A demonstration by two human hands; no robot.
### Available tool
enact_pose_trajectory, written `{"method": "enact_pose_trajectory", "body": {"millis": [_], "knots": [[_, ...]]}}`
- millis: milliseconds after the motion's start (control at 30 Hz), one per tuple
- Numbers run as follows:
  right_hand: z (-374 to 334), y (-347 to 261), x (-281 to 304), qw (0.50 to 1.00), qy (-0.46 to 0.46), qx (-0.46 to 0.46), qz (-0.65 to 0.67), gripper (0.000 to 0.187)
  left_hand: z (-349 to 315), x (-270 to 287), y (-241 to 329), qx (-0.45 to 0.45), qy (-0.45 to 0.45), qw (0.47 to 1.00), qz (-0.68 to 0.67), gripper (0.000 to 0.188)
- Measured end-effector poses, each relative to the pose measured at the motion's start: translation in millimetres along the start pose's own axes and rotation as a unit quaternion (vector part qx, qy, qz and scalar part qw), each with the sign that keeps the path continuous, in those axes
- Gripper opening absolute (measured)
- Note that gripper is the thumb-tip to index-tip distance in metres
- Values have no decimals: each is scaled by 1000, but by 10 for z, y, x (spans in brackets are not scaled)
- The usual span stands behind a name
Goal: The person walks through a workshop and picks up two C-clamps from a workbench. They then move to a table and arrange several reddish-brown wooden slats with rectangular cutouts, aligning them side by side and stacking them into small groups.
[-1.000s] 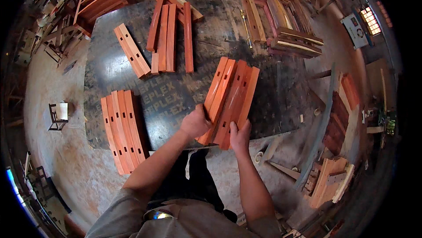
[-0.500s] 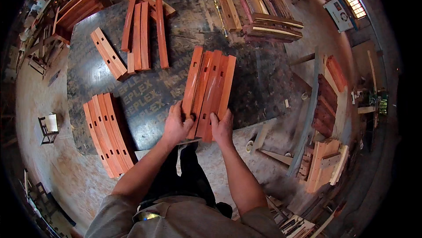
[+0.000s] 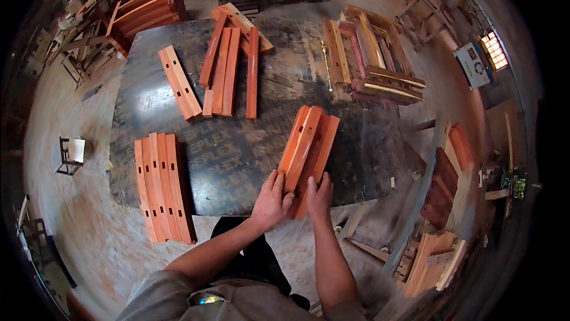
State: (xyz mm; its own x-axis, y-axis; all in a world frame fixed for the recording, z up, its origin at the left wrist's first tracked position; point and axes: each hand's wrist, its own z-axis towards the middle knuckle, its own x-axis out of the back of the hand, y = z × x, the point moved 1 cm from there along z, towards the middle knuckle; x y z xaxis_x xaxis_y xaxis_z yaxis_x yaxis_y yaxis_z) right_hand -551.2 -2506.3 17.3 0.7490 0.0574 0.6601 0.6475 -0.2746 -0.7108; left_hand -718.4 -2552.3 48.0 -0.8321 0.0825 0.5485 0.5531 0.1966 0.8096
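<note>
At the table's near edge, both my hands grip a bundle of reddish wooden slats with small rectangular mortises cut in them. My left hand presses the bundle's left side near its lower end, thumb lying on the wood. On the opposite side my right hand is closed round the edge, its far fingers partly hidden. The slats lean against one another, some tilted up, and point away from me to the right. Left of my hands, a row of mortised slats lies side by side, overhanging the table's near edge.
Farther back on the dark tabletop lie loose red slats and a paler mortised pair. Wooden frames are stacked at the far right. Timber stands off the table's right side; a small chair is at left.
The slats in my hands were fanned out nearly flat; now they are bunched narrower and some are tipped up. My hands have come closer together. The whole view has shifted.
</note>
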Motion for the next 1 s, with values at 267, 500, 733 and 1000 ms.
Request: {"method": "enact_pose_trajectory", "body": {"millis": [267, 500, 733, 1000], "knots": [[392, -790, -195, 958, 75, 148, -233, 85, -68, 552, -300, 68, 23, 995, -64, 57], [458, -635, -359, 961, 93, 143, -216, 76, 632, 1424, -699, 104, 156, 970, -152, 54], [458, -644, -350, 969, 68, 125, -200, 79, 1703, 2401, -1553, 136, 317, 936, 62, 64], [433, -738, -346, 970, 54, 97, -217, 73, 2326, 2725, -1557, 290, 243, 908, 181, 91]]}}
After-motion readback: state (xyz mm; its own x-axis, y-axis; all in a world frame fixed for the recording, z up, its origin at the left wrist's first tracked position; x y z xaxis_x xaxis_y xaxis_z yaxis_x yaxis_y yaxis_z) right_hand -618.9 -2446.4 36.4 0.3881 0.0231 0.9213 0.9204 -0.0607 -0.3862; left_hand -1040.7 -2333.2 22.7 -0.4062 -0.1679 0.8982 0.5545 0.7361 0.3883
